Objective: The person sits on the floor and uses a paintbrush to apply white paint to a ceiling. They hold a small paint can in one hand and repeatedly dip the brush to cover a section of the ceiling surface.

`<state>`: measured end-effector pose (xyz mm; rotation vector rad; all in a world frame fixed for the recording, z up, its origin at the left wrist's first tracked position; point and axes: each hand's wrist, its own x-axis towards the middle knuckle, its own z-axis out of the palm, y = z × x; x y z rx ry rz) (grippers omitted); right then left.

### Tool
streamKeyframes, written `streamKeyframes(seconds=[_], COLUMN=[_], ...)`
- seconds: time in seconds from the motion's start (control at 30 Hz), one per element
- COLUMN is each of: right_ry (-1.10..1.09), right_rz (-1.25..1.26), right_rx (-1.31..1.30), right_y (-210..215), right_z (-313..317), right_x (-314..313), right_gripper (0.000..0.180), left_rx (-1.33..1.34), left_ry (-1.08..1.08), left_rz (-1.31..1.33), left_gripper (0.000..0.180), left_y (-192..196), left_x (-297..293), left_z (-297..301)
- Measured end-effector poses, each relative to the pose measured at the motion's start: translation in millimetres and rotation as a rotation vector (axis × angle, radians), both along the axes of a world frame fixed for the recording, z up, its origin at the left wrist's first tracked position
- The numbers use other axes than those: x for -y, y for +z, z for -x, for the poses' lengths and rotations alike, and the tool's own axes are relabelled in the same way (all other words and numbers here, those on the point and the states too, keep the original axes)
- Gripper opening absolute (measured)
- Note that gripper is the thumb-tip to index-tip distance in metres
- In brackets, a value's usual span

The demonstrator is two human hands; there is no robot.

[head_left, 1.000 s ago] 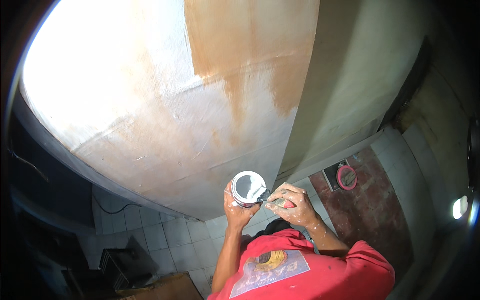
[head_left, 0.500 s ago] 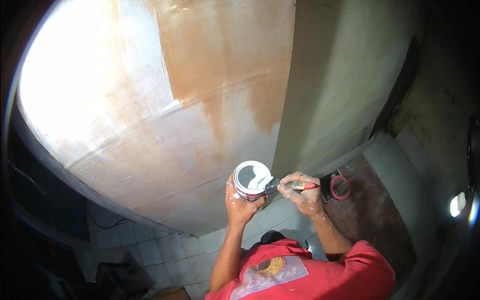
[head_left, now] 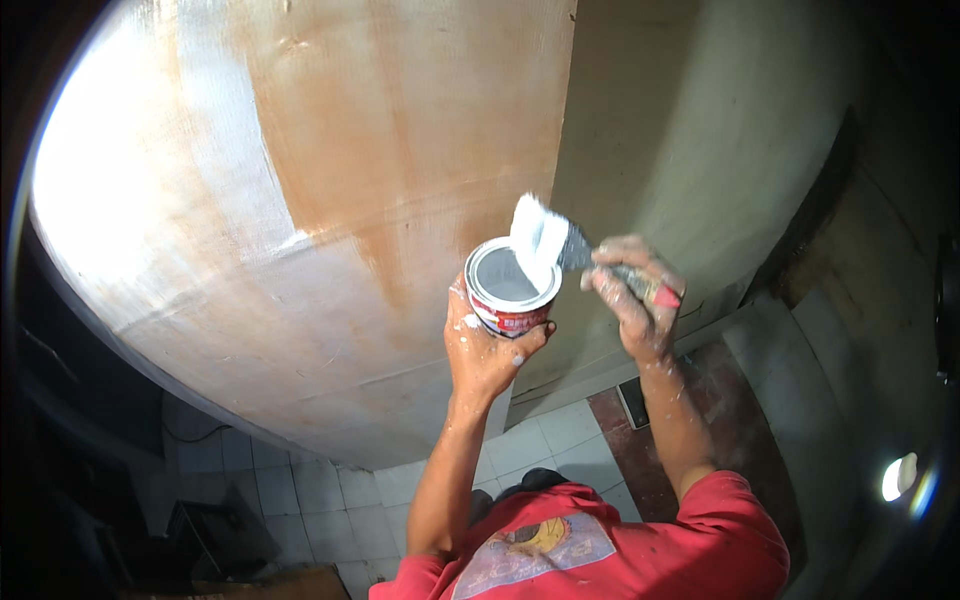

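My left hand (head_left: 487, 345) is wrapped round a small paint can (head_left: 512, 318) with a red label, its open top tilted toward me. Grey shows inside, and white paint coats the rim. In my right hand (head_left: 640, 300) is a paintbrush (head_left: 577, 248) with a red-tipped handle. Its bristles, thick with white paint, are over the can's right rim. White specks dot both hands. Beyond them stands a wall panel (head_left: 340, 130), its orange-brown surface partly covered in white.
A greenish wall (head_left: 650, 150) meets the panel at a vertical edge on the right. Below lie white floor tiles (head_left: 570, 425) and a dark red floor patch (head_left: 735, 400) with a small dark object (head_left: 633, 402) on it. A dark box-like object (head_left: 220, 535) sits lower left.
Both hands have risen toward the panel. The brush has come up out of the can, its bristles now loaded with white paint. The pink ring-shaped object on the floor is no longer visible.
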<state>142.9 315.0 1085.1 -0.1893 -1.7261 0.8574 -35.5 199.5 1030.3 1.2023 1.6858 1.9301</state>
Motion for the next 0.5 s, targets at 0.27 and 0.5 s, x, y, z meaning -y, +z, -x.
streamKeyframes(seconds=[0.27, 0.5], right_ry=[-0.402, -0.354], right_rz=[-0.928, -1.246], right_rx=[-0.019, 0.381], right_y=[126, 22], right_z=[27, 48], right_x=[-67, -92], right_gripper=[0.033, 0.042], left_rx=[0.072, 0.042], left_ry=[0.0, 0.099], left_rz=[-0.059, 0.011], left_gripper=[0.097, 0.099], left_y=[15, -45], left_x=[-31, -26], left_z=[-12, -5])
